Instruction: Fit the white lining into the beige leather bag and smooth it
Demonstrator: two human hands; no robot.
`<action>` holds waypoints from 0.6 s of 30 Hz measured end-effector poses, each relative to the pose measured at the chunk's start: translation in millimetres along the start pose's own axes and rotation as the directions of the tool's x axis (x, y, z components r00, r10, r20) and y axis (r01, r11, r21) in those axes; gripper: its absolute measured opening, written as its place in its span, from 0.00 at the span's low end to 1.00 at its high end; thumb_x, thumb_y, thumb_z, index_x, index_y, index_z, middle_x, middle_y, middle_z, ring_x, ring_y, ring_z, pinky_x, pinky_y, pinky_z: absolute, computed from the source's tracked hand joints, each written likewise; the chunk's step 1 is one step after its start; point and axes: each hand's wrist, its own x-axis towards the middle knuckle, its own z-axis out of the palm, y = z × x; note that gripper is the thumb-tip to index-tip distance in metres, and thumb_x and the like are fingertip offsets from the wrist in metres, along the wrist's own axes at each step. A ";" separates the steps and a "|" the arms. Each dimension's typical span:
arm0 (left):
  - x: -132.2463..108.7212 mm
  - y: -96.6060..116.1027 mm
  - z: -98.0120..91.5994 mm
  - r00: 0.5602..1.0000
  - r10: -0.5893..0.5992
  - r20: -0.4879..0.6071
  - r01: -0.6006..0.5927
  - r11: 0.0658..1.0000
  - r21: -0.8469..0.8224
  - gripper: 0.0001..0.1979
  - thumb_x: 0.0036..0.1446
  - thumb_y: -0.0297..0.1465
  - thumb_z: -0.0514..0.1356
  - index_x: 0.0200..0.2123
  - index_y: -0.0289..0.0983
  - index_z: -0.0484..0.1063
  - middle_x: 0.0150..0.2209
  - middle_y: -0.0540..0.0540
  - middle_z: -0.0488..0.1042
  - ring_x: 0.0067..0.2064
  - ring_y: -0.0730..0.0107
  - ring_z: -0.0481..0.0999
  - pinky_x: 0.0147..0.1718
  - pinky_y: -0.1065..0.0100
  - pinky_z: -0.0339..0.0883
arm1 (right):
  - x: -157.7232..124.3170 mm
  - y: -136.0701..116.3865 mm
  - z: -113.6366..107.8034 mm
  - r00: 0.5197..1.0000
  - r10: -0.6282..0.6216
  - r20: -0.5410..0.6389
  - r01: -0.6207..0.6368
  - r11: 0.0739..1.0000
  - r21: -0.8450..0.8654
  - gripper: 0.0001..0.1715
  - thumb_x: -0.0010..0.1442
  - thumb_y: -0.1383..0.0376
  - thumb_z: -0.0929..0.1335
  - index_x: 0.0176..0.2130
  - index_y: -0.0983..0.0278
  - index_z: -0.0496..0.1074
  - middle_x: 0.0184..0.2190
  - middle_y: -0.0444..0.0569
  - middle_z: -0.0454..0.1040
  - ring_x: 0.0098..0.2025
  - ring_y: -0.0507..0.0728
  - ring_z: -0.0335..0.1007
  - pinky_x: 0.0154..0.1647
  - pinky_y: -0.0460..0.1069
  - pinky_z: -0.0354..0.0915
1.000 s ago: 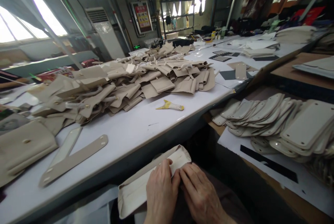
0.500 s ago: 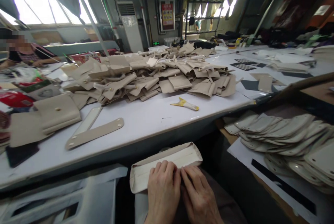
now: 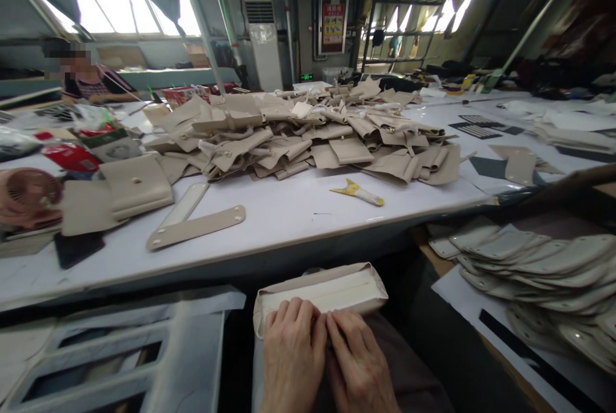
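Left hand [image 3: 292,352]: lies palm down on the near edge of the beige pouch [image 3: 321,292], fingers flat and pressing, not clenched.
Right hand [image 3: 359,362]: beside the left, touching it, fingers spread flat on the same edge.
Pouch: in the person's lap, just below the near edge of the tabletop [image 3: 283,220].
On the tabletop: a heap of beige pieces [image 3: 308,137] towards the far side, two straps [image 3: 195,224] near the left, a yellow scraper [image 3: 357,192] close to the near edge.

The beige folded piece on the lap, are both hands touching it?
Touching. The head view shows the left hand and right hand with fingertips pressed on the near edge of the folded piece.
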 end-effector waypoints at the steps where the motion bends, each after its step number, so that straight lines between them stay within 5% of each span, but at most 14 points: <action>1: -1.4 -1.6 -1.3 1.000 -0.008 -0.002 0.008 1.000 -0.006 0.09 0.63 0.27 0.56 0.29 0.39 0.70 0.32 0.48 0.73 0.39 0.60 0.71 0.41 0.58 0.55 | 0.6 -1.5 1.2 1.000 -0.008 0.001 0.008 1.000 -0.001 0.25 0.62 0.75 0.62 0.58 0.75 0.67 0.52 0.63 0.72 0.57 0.67 0.65 0.52 0.61 0.73; 13: -15.1 -22.8 -0.6 0.985 -0.017 -0.170 0.003 0.997 -0.083 0.07 0.62 0.29 0.58 0.30 0.39 0.70 0.33 0.48 0.73 0.39 0.61 0.71 0.45 0.56 0.58 | 5.8 -13.7 11.0 0.997 -0.080 0.011 0.080 0.997 -0.001 0.23 0.62 0.74 0.62 0.56 0.77 0.69 0.51 0.63 0.73 0.57 0.66 0.66 0.52 0.60 0.73; 16: -27.2 -38.3 7.6 0.910 -0.063 -0.410 -0.042 0.969 -0.242 0.05 0.60 0.32 0.61 0.40 0.41 0.73 0.46 0.46 0.74 0.51 0.58 0.71 0.56 0.54 0.57 | 4.3 -14.6 13.8 0.995 -0.097 0.025 0.098 0.995 -0.017 0.22 0.63 0.73 0.62 0.55 0.77 0.70 0.51 0.63 0.73 0.57 0.66 0.65 0.51 0.60 0.73; 18: -37.4 -51.5 19.5 0.798 -0.388 -0.461 0.069 0.819 -0.570 0.12 0.59 0.36 0.63 0.46 0.42 0.72 0.54 0.46 0.71 0.58 0.58 0.68 0.61 0.56 0.56 | 3.2 -14.5 15.6 0.995 -0.097 0.036 0.098 0.995 -0.027 0.22 0.64 0.71 0.63 0.55 0.77 0.71 0.52 0.63 0.72 0.56 0.67 0.65 0.49 0.60 0.73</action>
